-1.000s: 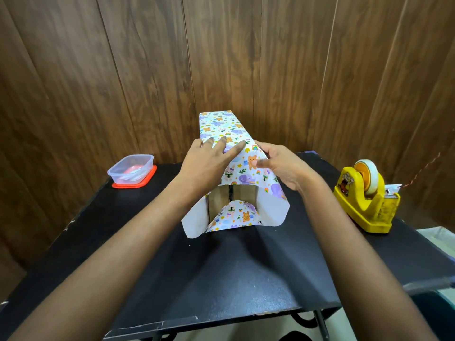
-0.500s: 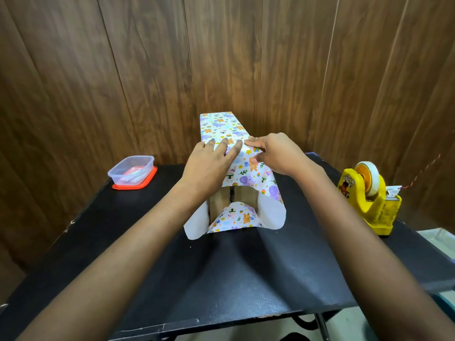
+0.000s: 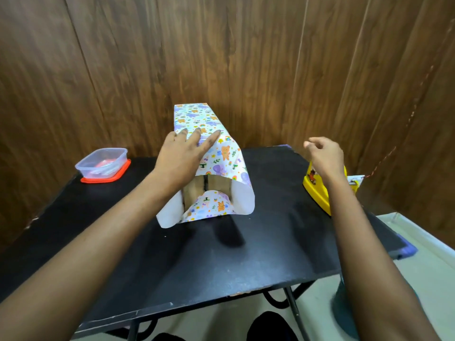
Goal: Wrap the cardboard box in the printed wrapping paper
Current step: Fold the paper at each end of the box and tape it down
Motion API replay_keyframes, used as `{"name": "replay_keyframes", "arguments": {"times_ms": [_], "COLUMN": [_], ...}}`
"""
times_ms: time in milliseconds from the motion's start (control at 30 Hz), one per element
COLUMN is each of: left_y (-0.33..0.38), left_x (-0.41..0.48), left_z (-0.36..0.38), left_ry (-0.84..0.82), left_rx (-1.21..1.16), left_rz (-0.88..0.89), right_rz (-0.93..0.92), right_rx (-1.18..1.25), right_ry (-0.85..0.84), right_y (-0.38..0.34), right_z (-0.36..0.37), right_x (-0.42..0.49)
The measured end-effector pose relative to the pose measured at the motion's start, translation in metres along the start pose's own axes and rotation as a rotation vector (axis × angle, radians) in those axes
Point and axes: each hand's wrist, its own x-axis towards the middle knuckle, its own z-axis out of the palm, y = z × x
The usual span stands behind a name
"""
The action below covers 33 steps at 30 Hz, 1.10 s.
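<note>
Brown cardboard shows only at the near end of the cardboard box (image 3: 217, 185), which stands lengthwise at the middle of the black desk (image 3: 221, 262), running away toward the wood-panelled wall (image 3: 246, 57). Printed wrapping paper (image 3: 222, 156) covers its top and sides. At the near end the paper overhangs the box: a white-backed flap hangs at the left and another at the right, and a printed flap curls up from below across the opening.

On the top of the paper lies the left hand (image 3: 182, 156), its grip apart, fingers straight and flat against the sheet near the left top edge. Over to the right, well apart from the box, the right hand (image 3: 325, 156) hovers above the yellow tape dispenser (image 3: 317, 193); its grip is loosely curled, with nothing seen in it, though blur softens the fingertips.

A broad stretch of dark desk top lies between the box and the near edge, and more lies on either side. The dispenser sits close to the desk's right edge. At far left stands a clear plastic tub (image 3: 102, 162) on a red lid.

The hand covers most of the dispenser. A picture sticker on its side is too blurred to read. The tub's contents are hard to make out through its wall, and the box's far end is out of sight.
</note>
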Motion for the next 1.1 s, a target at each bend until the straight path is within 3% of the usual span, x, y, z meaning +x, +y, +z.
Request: {"name": "replay_keyframes", "arguments": {"times_ms": [133,267,400,733,1100], "left_y": [0.001,0.001,0.000,0.000,0.001], "left_x": [0.003,0.005,0.005,0.004,0.003], "left_z": [0.003,0.006,0.005,0.006,0.003], "left_ry": [0.024,0.016,0.004,0.006,0.004], "left_rx": [-0.026,-0.031,-0.038,-0.038,-0.047], "left_rz": [-0.003,-0.007,-0.010,-0.005,-0.006], "right_rz": [0.305,0.428,0.509,0.586,0.525], "right_rx": [-0.368,-0.328,-0.300,0.005,0.112], "right_ry": [-0.037,-0.195,-0.220,-0.172,-0.224], "right_y": [0.048,0.056,0.059,0.053,0.058], "right_z": [-0.031,-0.049,-0.056,-0.070,-0.085], "right_x": [0.017,0.021,0.025,0.016,0.025]}}
